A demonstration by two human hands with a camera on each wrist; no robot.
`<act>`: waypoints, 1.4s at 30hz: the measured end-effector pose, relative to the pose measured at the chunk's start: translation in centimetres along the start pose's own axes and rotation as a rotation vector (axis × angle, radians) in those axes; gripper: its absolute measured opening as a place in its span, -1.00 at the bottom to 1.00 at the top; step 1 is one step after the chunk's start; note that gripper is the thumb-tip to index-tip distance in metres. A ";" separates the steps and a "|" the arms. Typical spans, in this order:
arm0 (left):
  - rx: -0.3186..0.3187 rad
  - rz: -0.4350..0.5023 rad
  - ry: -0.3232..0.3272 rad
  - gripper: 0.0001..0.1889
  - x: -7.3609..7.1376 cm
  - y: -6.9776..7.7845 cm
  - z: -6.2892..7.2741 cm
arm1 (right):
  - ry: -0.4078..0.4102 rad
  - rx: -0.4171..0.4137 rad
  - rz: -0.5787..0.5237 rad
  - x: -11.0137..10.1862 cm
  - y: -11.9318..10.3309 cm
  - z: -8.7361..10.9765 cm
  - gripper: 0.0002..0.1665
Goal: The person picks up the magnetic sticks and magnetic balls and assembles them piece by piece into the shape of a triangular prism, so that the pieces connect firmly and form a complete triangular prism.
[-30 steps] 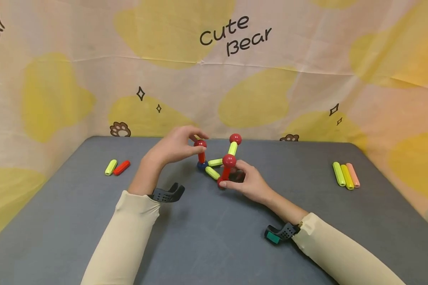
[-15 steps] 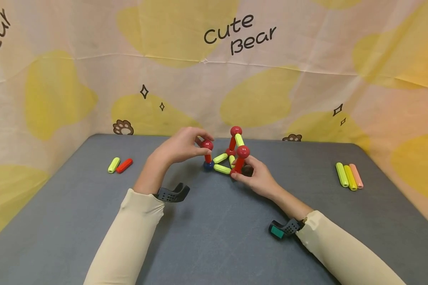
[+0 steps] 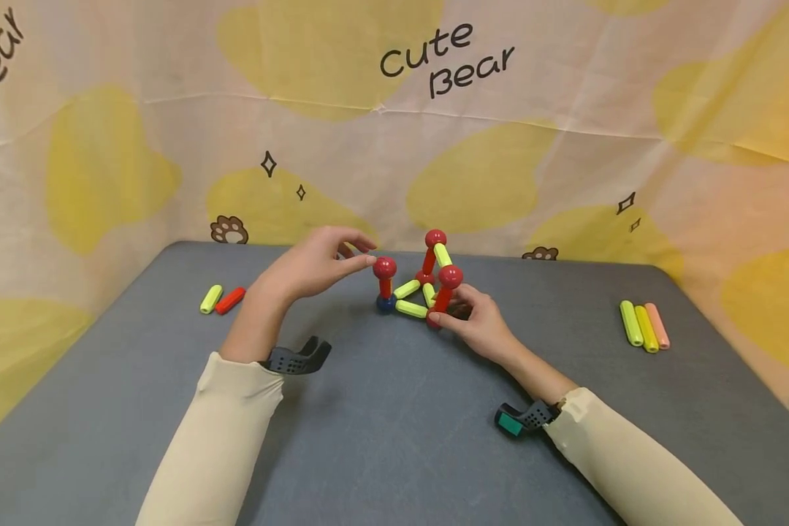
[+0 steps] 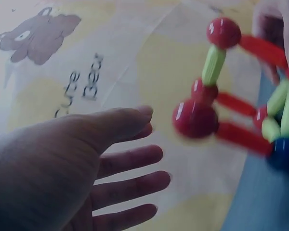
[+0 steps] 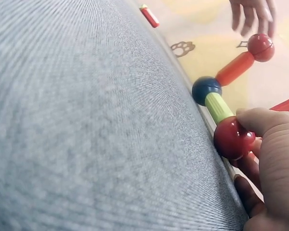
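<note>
A frame of magnetic balls and rods stands on the grey table. Its base is a triangle of light-green rods (image 3: 410,310) joining a blue ball (image 3: 386,303) and two red balls. Red rods rise from each corner, topped by red balls; a light-green rod (image 3: 442,256) links the two upper balls on the right. My right hand (image 3: 483,329) pinches the near base red ball (image 5: 231,138) between thumb and fingers. My left hand (image 3: 309,267) has its fingers extended, thumb tip close beside the red ball (image 4: 195,119) above the blue corner, with a gap in the left wrist view.
Toward the left lie a loose light-green rod (image 3: 211,299) and a red rod (image 3: 230,300). On the right, light-green (image 3: 631,323), yellow (image 3: 646,329) and pink rods (image 3: 657,326) lie side by side. A patterned cloth (image 3: 342,161) hangs behind the table.
My left hand has let go of the top red ball and drawn back leftward. Earlier the frame shifted right and turned; my right hand keeps its hold on the base ball.
</note>
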State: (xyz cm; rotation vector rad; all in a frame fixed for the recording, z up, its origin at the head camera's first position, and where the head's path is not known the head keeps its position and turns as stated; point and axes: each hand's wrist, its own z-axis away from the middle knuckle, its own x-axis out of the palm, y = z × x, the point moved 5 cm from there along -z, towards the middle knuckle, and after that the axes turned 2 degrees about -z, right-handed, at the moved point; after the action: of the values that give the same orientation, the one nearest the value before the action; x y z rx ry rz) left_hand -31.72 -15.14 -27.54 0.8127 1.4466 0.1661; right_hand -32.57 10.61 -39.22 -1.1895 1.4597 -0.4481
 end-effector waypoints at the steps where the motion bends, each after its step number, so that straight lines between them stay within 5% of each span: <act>1: -0.012 -0.009 0.009 -0.64 -0.5 -0.6 0.5 | 0.004 0.001 -0.003 0.0 0.0 0.0 -0.57; 11: -0.183 -0.253 0.051 -0.63 -5.1 -9.0 5.9 | 0.046 0.025 -0.057 -0.1 0.0 -0.2 -0.57; 17: -0.245 -0.301 0.003 -0.53 -5.7 -12.1 6.7 | 0.029 0.044 -0.053 -0.2 0.1 -0.2 -0.58; 29: -0.236 -0.380 -0.003 -0.62 -4.5 -14.8 6.8 | 0.023 0.038 -0.049 0.1 0.3 -0.5 -0.54; 42: -0.206 -0.332 0.011 -0.73 -2.7 -14.9 6.8 | 0.019 0.041 -0.040 0.1 0.3 -0.5 -0.54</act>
State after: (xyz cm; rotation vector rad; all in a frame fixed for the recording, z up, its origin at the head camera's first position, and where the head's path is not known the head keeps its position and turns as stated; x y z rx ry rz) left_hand -31.40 -30.16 -34.59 0.3977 1.5246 0.0653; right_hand -33.13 10.54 -39.40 -1.1862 1.4381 -0.5158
